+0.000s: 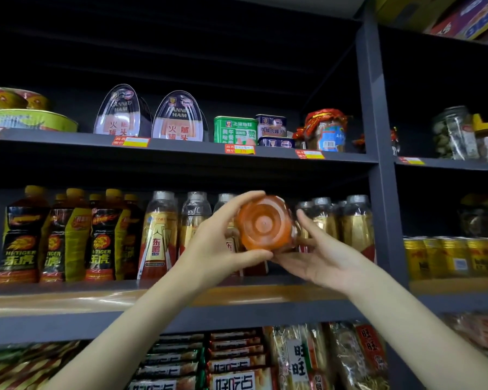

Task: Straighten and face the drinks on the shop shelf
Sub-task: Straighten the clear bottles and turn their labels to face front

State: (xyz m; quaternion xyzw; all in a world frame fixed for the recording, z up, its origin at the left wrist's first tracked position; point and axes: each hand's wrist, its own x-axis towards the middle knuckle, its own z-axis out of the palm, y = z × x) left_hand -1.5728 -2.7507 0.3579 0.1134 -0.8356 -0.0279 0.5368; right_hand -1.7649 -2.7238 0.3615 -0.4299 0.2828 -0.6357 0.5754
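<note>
**Bottle held base-out in front of the drinks shelf**

Both forearms are rising from the lower edge of the view. The left hand (217,243) is curling round the orange bottle (265,223), fingers over the top and thumb under its lower rim. The right hand (319,254) is lying palm up beneath and beside the bottle, fingers extended along its right side; this grip is wide, supporting rather than clasping. The bottle is lying tipped, its round ribbed base facing the camera, held in the air just in front of the shelf edge (68,302).

Behind the hands, the gold-labelled bottles (159,232) are standing upright in a row; a gap is showing in the row directly behind the held bottle. To the left, the black and yellow bottles (23,237) are standing close together near the front edge. The grey upright post (378,164) is bounding the bay on the right. On the shelf above, canned ham tins (178,119) are standing at the lip.
</note>
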